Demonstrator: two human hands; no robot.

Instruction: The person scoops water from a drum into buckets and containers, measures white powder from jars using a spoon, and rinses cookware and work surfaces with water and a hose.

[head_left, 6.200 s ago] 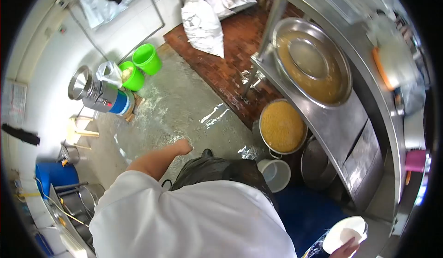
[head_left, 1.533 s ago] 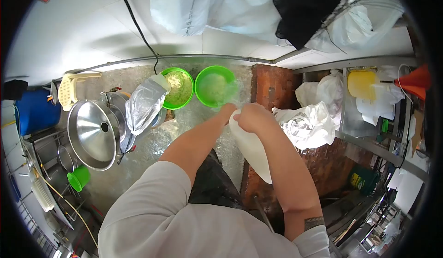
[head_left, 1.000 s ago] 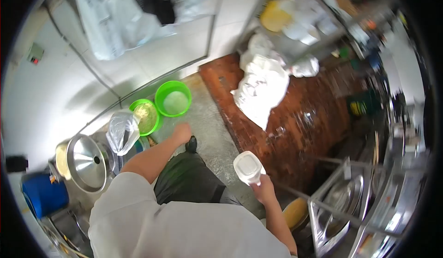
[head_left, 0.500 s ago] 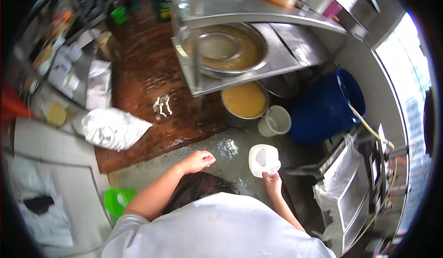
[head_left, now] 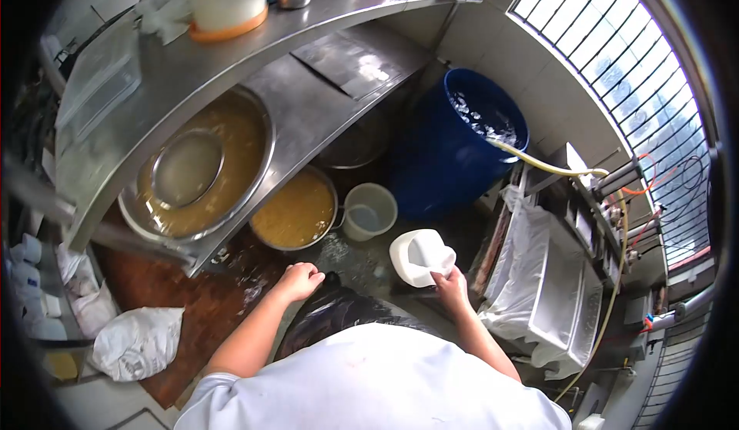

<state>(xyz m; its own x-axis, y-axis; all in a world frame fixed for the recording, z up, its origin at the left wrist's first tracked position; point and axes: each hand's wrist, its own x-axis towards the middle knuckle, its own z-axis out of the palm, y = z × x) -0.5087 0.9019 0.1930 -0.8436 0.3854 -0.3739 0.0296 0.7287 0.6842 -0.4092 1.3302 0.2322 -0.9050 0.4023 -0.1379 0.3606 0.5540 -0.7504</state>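
My right hand (head_left: 453, 287) grips the handle of a white plastic scoop (head_left: 403, 259) that looks cut from a jug, its opening turned up toward me. In my left hand (head_left: 300, 281) the fingers are curled closed and no object shows. Ahead of that hand on the floor stands a metal pot of yellowish-brown liquid (head_left: 296, 213). A pale plastic bucket (head_left: 356, 228) with some liquid inside sits beside the pot, just beyond the scoop. Farther off is a tall blue barrel (head_left: 428, 149) filled with water.
On the left, a steel counter (head_left: 319, 83) holds a wide basin (head_left: 268, 149) of brown liquid with a round bowl in it. A yellowish hose (head_left: 550, 168) runs into the barrel. A cloth-draped white trough (head_left: 543, 284) stands right. A white sack (head_left: 138, 341) lies at lower left.
My view has swung to the right, so the barrel, pot and bucket now lie more directly ahead. The scoop remains in my right hand, and my left hand stays closed.
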